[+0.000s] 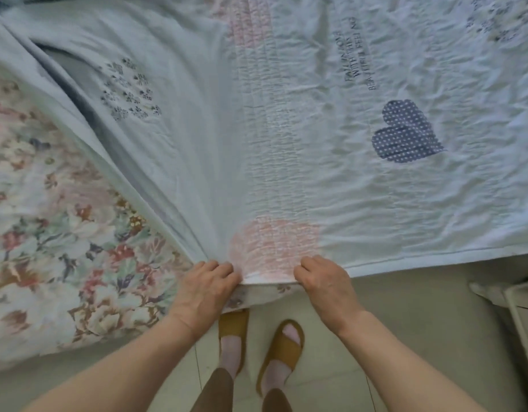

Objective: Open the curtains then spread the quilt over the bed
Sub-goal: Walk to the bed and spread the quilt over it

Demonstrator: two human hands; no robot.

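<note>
A pale blue quilt (286, 129) with a dotted navy heart, printed words and a pink patch lies across the bed. Its near edge hangs at the foot of the bed, where both hands grip it. My left hand (204, 288) pinches the hem left of the pink patch, and folds fan out from it toward the upper left. My right hand (323, 281) holds the hem just right of the patch. On the left, the flowered bed sheet (63, 233) lies uncovered. No curtains are in view.
Pale floor tiles (405, 337) run along the bed's foot, where my feet stand in mustard slippers (283, 349). A white frame or rack (518, 310) juts in at the right edge near the floor.
</note>
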